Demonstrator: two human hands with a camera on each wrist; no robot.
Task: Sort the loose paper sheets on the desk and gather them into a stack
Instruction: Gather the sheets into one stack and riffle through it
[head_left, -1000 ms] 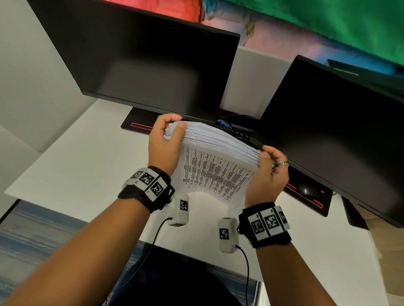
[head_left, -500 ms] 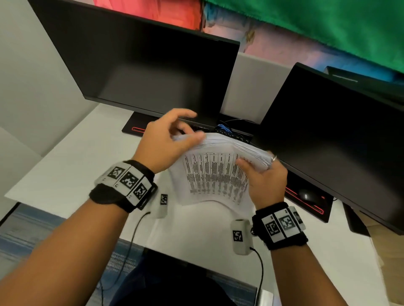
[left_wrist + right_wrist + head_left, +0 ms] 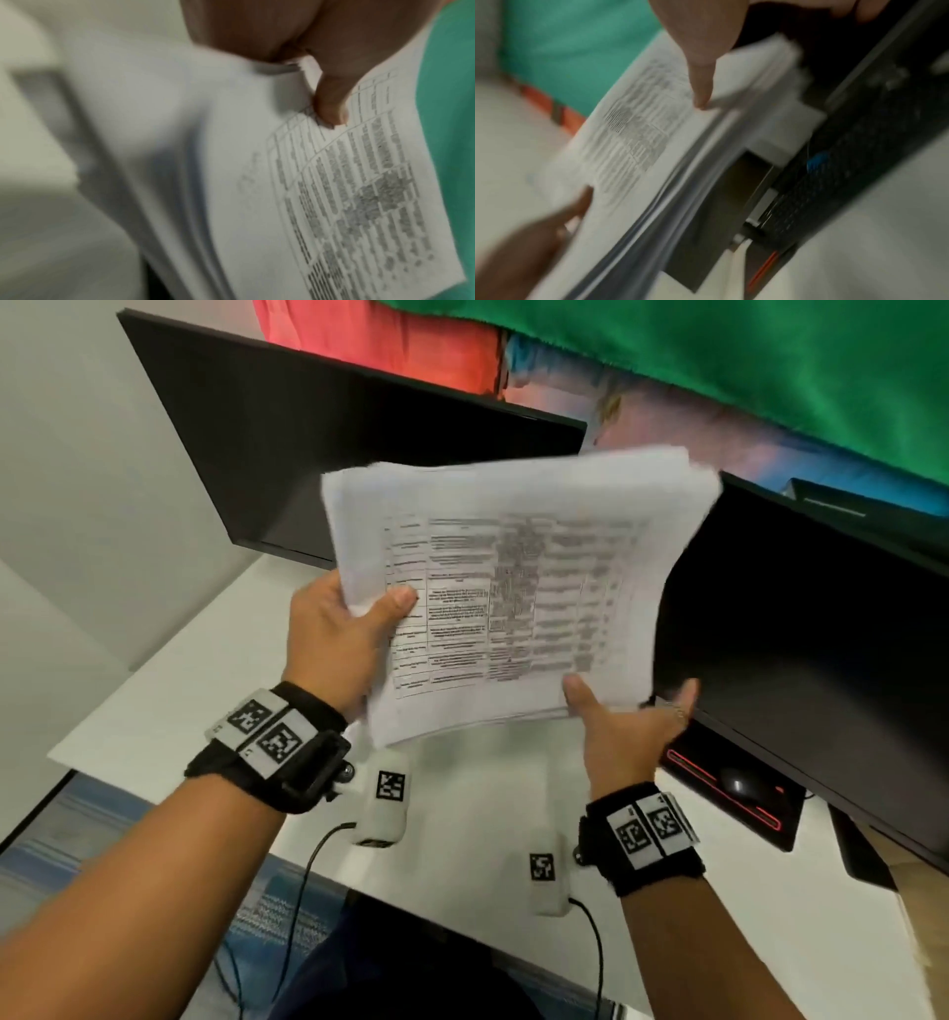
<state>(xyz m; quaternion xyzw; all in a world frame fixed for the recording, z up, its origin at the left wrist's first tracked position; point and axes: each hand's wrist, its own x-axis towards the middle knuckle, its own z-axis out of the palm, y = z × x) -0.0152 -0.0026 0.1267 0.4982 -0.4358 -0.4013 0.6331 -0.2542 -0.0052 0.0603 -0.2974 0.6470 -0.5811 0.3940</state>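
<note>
While both hands were raised over the desk (image 3: 154, 690), a stack (image 3: 513, 588) of printed sheets stood lifted in front of two dark monitors, its top page bearing a ruled table of small text, too blurred to read. Left hand (image 3: 334, 639): gripping the stack's left edge, thumb (image 3: 395, 600) pressed on the top page, fingers hidden behind the sheets; the left wrist view showed the same pinch, thumb (image 3: 331, 105) on the printed page. Right hand (image 3: 621, 726): spread at the stack's lower right corner, thumb (image 3: 577, 693) touching the top page, fingers extended and apart beneath the corner; the right wrist view showed the thumb tip (image 3: 702, 89) resting on the page with the sheet edges fanned below it. Stack: bowed, sheets unevenly aligned along the upper and right edges, clear of the desk. Left monitor (image 3: 318, 454) and right monitor (image 3: 821, 634): screens off. Mouse (image 3: 739, 783): on a black pad edged in red, under the right monitor. Marker bands on both wrists.
</note>
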